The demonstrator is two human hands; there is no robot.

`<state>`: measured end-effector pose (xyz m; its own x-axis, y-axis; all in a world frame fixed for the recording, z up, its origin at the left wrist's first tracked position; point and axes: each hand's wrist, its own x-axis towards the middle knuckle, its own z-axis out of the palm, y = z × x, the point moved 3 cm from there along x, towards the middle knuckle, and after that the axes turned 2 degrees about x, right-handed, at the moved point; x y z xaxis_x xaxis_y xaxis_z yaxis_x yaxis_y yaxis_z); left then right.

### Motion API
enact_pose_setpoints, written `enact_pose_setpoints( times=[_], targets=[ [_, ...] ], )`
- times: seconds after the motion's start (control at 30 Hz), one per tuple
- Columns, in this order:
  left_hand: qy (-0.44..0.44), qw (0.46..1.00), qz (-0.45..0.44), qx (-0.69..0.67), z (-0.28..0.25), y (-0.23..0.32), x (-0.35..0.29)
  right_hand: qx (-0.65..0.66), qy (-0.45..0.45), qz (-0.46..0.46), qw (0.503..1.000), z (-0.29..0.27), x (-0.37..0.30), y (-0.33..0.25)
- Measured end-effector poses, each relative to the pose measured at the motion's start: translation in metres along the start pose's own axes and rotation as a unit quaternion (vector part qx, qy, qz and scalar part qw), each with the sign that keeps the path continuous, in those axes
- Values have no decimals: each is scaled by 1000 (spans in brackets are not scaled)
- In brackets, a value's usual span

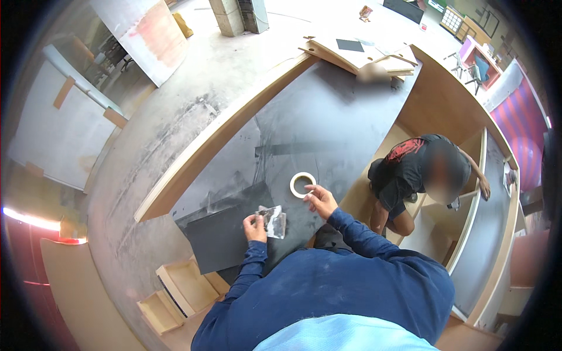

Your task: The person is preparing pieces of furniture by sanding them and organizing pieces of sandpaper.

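Bright, even daylight across scene; no hard shadows. Soft shadow just under left hand [254, 227] and right hand [319, 200] on dark panel [328, 123]. Dull grey sheen streaks panel beyond fingertips, near tape roll [302, 185]. Foil-like scrap [273, 221] between left fingers glints. Strong glare strip at far left rim, red fringe beside it. Heavy fisheye bend: board edges curve, black vignette in corners. Centre sharp; rim soft. Co-worker's face blurred, also patch on far boards.

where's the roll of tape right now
In the head view, the roll of tape lies on the dark panel, touching the right hand fingertips, near centre.
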<state>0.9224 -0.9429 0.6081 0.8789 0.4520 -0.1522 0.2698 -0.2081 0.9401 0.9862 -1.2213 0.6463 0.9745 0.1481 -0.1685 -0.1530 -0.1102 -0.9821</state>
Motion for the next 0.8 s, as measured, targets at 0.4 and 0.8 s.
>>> enact_pose_setpoints(
  times=[0.4,0.8],
  targets=[
    [191,946,8,260,32,12,-1,350,251,-14,903,-248,327,-46],
    [203,906,67,364,50,50,-6,521,348,45,778,-358,450,-87]
  ],
)
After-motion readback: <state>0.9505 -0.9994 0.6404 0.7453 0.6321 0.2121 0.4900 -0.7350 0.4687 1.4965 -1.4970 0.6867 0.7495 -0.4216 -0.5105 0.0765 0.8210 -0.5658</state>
